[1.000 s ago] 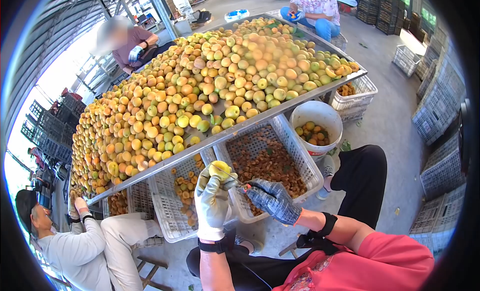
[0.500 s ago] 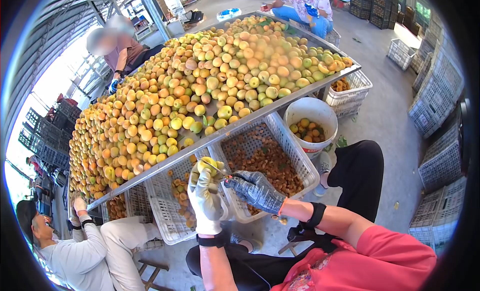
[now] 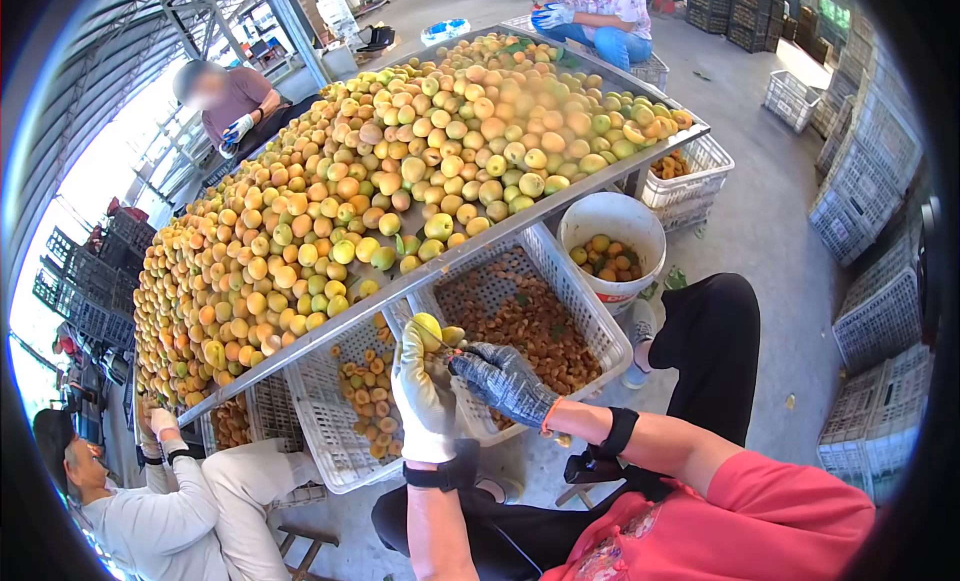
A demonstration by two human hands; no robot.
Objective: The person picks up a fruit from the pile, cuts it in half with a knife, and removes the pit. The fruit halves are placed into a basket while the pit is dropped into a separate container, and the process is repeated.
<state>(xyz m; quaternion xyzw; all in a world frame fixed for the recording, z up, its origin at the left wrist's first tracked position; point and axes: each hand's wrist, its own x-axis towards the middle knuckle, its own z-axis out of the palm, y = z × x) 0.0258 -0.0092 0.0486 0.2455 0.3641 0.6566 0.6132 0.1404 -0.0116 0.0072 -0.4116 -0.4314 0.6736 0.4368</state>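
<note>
My left hand [image 3: 424, 406], in a white glove, is closed around a yellow-green apricot [image 3: 427, 327], which looks split, with a second piece beside it. My right hand [image 3: 505, 383], in a dark grey glove, is closed right next to the fruit. A thin blade shows from it in the earlier view; now the small knife is mostly hidden by the fingers. Below my hands, one white crate [image 3: 600, 326] holds brown apricot pits [image 3: 550, 346]. Another white crate [image 3: 318, 436], to the left, holds apricot halves [image 3: 372, 393].
A metal-edged table [image 3: 540, 209] heaped with apricots [image 3: 330, 221] slopes across the front. A white bucket [image 3: 640, 221] with some fruit stands right of the pit crate. One co-worker [image 3: 150, 511] sits at left, others across the table. Stacked crates [image 3: 870, 201] line the right side.
The blade across the apricot is no longer visible, and the fruit now appears parted into two pieces. My left hand has shifted slightly right. The far co-workers' hands have moved.
</note>
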